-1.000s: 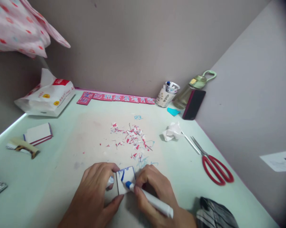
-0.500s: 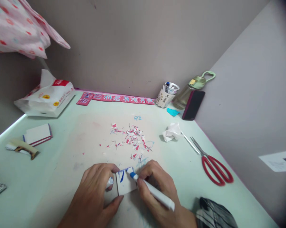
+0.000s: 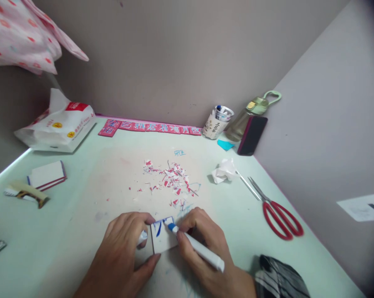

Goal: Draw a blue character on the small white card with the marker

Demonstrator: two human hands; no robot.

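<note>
Pale green desk (image 3: pixel 65 231) — right hand (image 3: pixel 202 244) pinching marker (image 3: pixel 194 247) (tip shifted up-left), left hand (image 3: pixel 124 252) pressed on card (image 3: pixel 162 242).

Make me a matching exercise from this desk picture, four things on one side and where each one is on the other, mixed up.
Things:
1 scissors
2 marker
3 tissue pack
4 phone

Places:
A in the right hand
B back left corner of the desk
C leaning on the bottle
D flat at the right edge

Pairs: 1-D, 2-A, 3-B, 4-C
</note>
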